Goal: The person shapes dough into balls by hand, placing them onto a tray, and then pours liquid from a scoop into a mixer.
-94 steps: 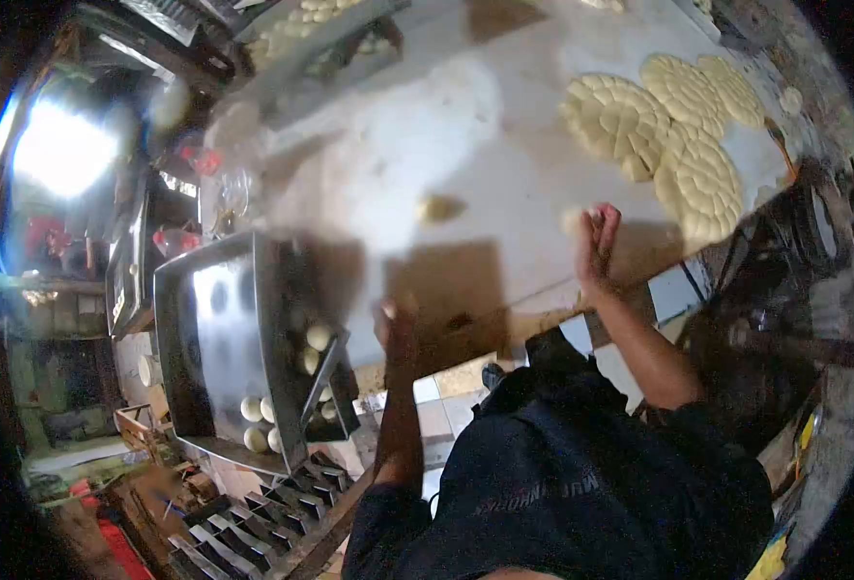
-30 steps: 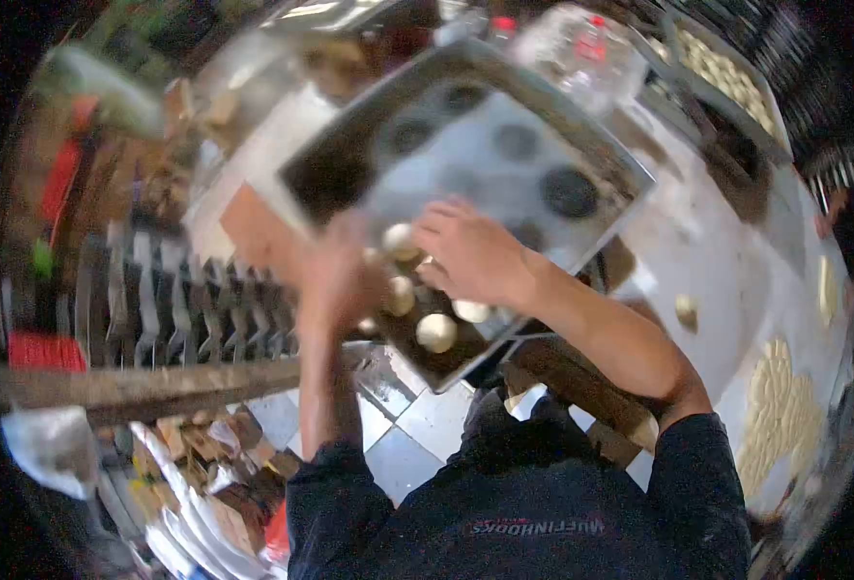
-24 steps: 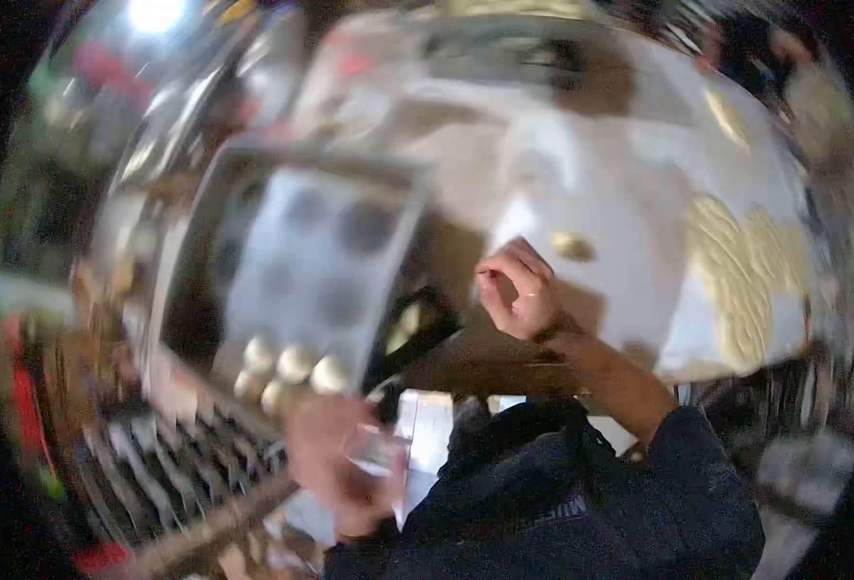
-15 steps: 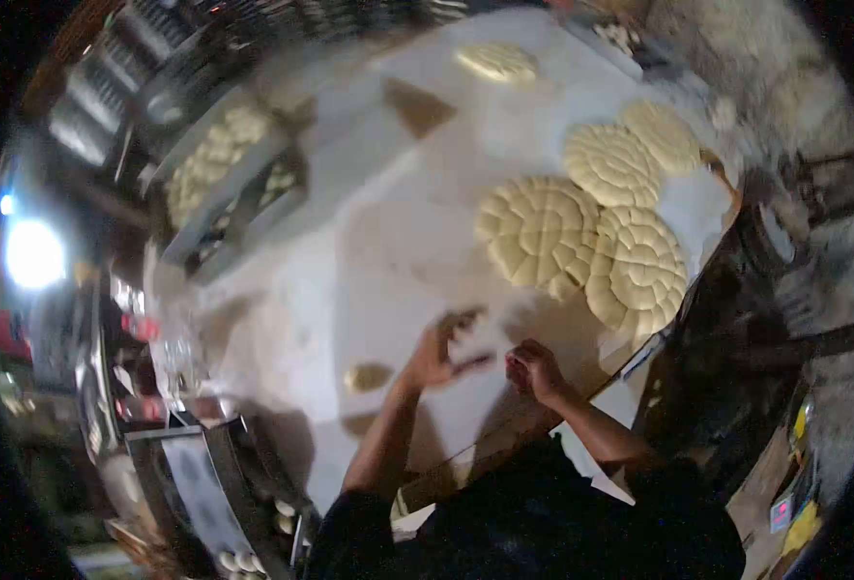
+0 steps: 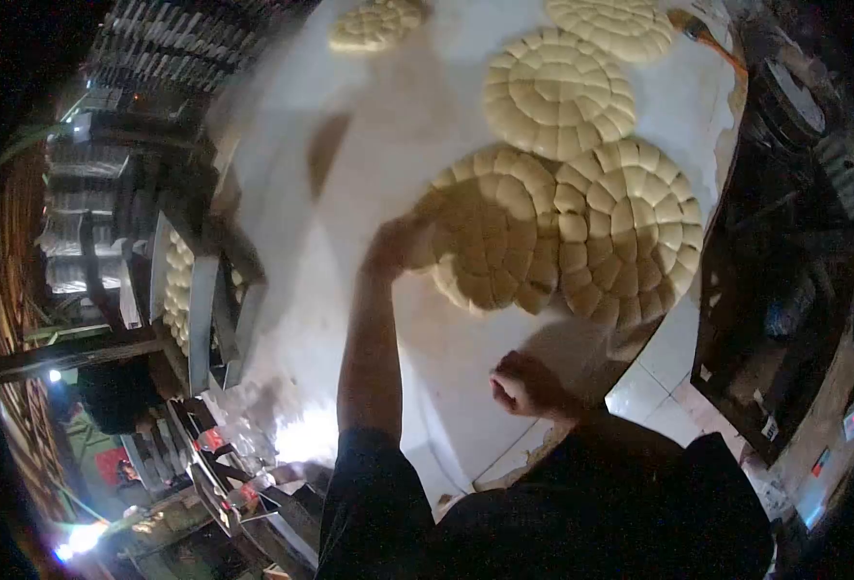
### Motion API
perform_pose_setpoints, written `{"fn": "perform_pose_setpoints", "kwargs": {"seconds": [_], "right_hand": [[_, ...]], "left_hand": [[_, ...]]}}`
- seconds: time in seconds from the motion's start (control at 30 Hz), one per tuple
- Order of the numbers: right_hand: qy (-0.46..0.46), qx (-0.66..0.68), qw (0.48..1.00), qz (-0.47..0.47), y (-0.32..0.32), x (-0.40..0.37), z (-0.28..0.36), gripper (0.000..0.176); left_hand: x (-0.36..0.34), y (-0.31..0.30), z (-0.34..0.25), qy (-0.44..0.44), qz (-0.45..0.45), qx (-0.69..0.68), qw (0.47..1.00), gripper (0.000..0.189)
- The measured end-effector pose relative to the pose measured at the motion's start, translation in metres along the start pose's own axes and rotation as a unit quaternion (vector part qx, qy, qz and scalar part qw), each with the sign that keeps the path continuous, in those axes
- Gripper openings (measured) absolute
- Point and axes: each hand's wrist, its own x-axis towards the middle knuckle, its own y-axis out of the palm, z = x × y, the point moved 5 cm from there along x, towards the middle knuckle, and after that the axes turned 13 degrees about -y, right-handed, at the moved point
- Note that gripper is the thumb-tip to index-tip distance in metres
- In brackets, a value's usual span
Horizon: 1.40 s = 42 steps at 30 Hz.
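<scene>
My left hand (image 5: 400, 244) reaches forward to the left edge of a large round of dough pieces (image 5: 490, 237), set close together in rings. Its fingertips are in shadow against that edge and hard to make out. Nearer my body, my right hand (image 5: 533, 387) is curled closed above the pale table; whatever may be inside it is hidden. A second dough round (image 5: 630, 232) touches the first on the right. Behind them lie another round (image 5: 560, 92) and one cut off by the top of the view (image 5: 615, 24).
A smaller dough round (image 5: 376, 24) lies at the far left of the table (image 5: 427, 126). A brush-like tool with an orange handle (image 5: 712, 43) rests by the far right edge. Trays with dough balls (image 5: 177, 290) stand at left. Dark equipment (image 5: 775, 251) borders the right side.
My left hand has moved forward and left to the edge of the dough round. My right hand stays low, now curled in. The whole view has turned and shifted.
</scene>
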Motion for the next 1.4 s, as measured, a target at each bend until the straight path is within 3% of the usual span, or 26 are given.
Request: {"fn": "perform_pose_setpoints", "kwargs": {"seconds": [0.03, 0.17, 0.2, 0.23, 0.3, 0.37, 0.5, 0.57, 0.63, 0.67, 0.7, 0.73, 0.77, 0.8, 0.83, 0.9, 0.93, 1.0, 1.03, 1.07, 1.1, 1.13, 1.17, 1.2, 1.27, 1.4], "right_hand": [[0.001, 0.002, 1.0, 0.001, 0.0, 0.002, -0.001, 0.01], [-0.06, -0.04, 0.996, -0.051, -0.003, 0.016, 0.004, 0.009], [-0.053, -0.035, 0.995, -0.071, -0.001, 0.015, 0.0, 0.009], [-0.047, -0.03, 0.994, -0.09, 0.0, 0.015, -0.004, 0.009], [-0.041, -0.036, 0.995, -0.085, 0.004, 0.017, -0.01, 0.01], [-0.038, -0.037, 0.996, -0.071, 0.003, 0.021, -0.006, 0.011], [-0.001, -0.002, 1.0, 0.008, 0.056, 0.004, 0.013, 0.02], [-0.012, 0.022, 0.998, 0.052, 0.116, -0.016, 0.036, 0.026], [0.125, 0.097, 0.987, 0.024, 0.174, -0.046, 0.064, 0.046], [0.217, 0.219, 0.951, -0.001, 0.161, -0.045, 0.115, 0.065], [0.214, 0.216, 0.953, 0.017, 0.177, -0.048, 0.123, 0.065], [0.182, 0.177, 0.965, -0.07, 0.188, -0.051, 0.117, 0.057], [0.15, 0.137, 0.966, -0.158, 0.204, -0.061, 0.102, 0.052], [0.14, 0.173, 0.949, -0.224, 0.237, -0.079, 0.049, 0.06], [0.138, 0.093, 0.974, -0.157, 0.204, -0.068, 0.079, 0.059], [0.245, 0.351, 0.885, -0.182, 0.154, -0.051, 0.126, 0.054], [0.24, 0.279, 0.907, -0.204, 0.13, -0.046, 0.116, 0.047], [0.19, 0.154, 0.936, -0.252, 0.08, -0.046, 0.075, 0.036], [0.146, 0.104, 0.945, -0.274, 0.061, -0.047, 0.053, 0.031], [0.145, 0.082, 0.964, -0.207, 0.047, -0.045, 0.052, 0.028], [0.138, 0.06, 0.979, -0.14, 0.033, -0.047, 0.052, 0.026], [-0.033, -0.08, 0.996, -0.001, 0.022, -0.046, 0.047, 0.026], [-0.201, -0.22, 0.945, 0.133, 0.022, -0.045, 0.04, 0.025], [-0.213, -0.218, 0.943, 0.133, 0.016, -0.029, 0.035, 0.025], [-0.227, -0.206, 0.938, 0.162, 0.01, 0.002, 0.04, 0.025], [-0.161, -0.151, 0.971, 0.088, 0.064, 0.058, 0.033, 0.027]], "left_hand": [[0.004, 0.007, 0.022, -0.129, 0.089, -0.229, 0.961, 0.049], [-0.02, 0.025, 0.043, -0.136, 0.003, -0.158, 0.978, 0.05], [-0.012, 0.049, 0.097, -0.182, -0.102, -0.334, 0.919, 0.05], [-0.021, 0.066, 0.135, -0.216, -0.201, -0.497, 0.816, 0.049], [-0.107, 0.075, 0.105, -0.145, -0.338, -0.559, 0.743, 0.044], [-0.142, 0.12, 0.144, -0.064, -0.409, -0.627, 0.66, 0.037], [-0.248, 0.204, 0.183, -0.109, -0.34, -0.68, 0.64, 0.047], [-0.301, 0.221, 0.171, -0.028, -0.26, -0.624, 0.737, 0.057], [-0.339, 0.233, 0.166, 0.054, -0.209, -0.783, 0.583, 0.038], [-0.334, 0.251, 0.206, 0.017, -0.222, -0.694, 0.684, 0.043], [-0.36, 0.244, 0.207, 0.014, -0.233, -0.703, 0.672, 0.043], [-0.405, 0.214, 0.184, 0.017, -0.38, -0.475, 0.793, 0.034], [-0.449, 0.189, 0.154, 0.01, -0.487, -0.206, 0.849, 0.025], [-0.474, 0.184, 0.138, -0.002, -0.543, 0.083, 0.835, 0.019], [-0.432, 0.23, 0.217, -0.038, -0.51, -0.002, 0.859, 0.021], [-0.355, 0.321, 0.369, -0.12, -0.453, -0.174, 0.866, 0.024], [-0.366, 0.324, 0.365, -0.123, -0.454, -0.18, 0.864, 0.024], [-0.422, 0.314, 0.344, -0.018, -0.5, -0.45, 0.74, 0.032], [-0.44, 0.308, 0.321, -0.068, -0.471, -0.514, 0.714, 0.032], [-0.453, 0.305, 0.303, -0.115, -0.447, -0.523, 0.716, 0.033], [-0.456, 0.306, 0.294, -0.141, -0.444, -0.493, 0.734, 0.035], [-0.456, 0.301, 0.29, -0.158, -0.444, -0.428, 0.771, 0.037], [-0.456, 0.287, 0.284, -0.173, -0.443, -0.317, 0.821, 0.039], [-0.457, 0.257, 0.269, -0.19, -0.446, -0.173, 0.858, 0.042], [-0.45, 0.186, 0.233, -0.211, -0.476, 0.038, 0.853, 0.048], [-0.372, 0.169, 0.22, -0.144, -0.596, -0.064, 0.788, 0.054]]}}
